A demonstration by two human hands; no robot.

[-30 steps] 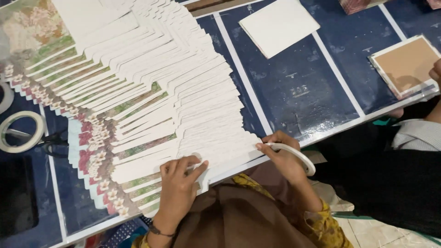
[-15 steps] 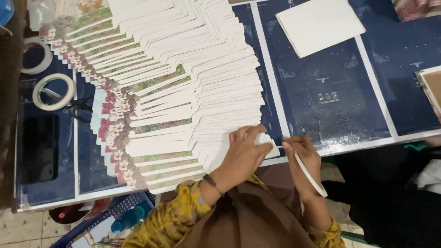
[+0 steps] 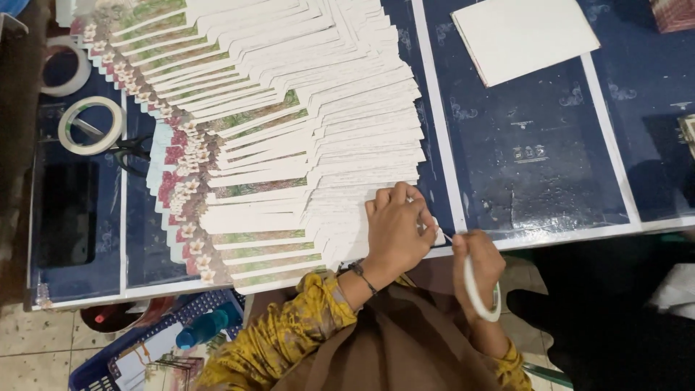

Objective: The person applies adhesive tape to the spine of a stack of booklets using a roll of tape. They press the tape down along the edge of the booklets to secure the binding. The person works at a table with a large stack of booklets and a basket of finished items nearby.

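A long fan of overlapping white card sheets (image 3: 289, 123) with floral printed edges lies across the dark blue table (image 3: 536, 166). My left hand (image 3: 394, 228) presses flat on the nearest sheets at the table's front edge. My right hand (image 3: 479, 269) is just off the edge, gripping a white roll of tape (image 3: 478, 289), with a strip running from it toward the sheets under my left fingers.
A stack of white sheets (image 3: 525, 32) lies at the back right. Two tape rolls (image 3: 90, 124) and black scissors (image 3: 130, 152) sit at the left. A blue basket (image 3: 145, 347) with a blue bottle stands on the floor below the table.
The view has shifted right along the table. My left hand has slid right along the front sheets. My right hand has pulled back off the table edge with the tape roll.
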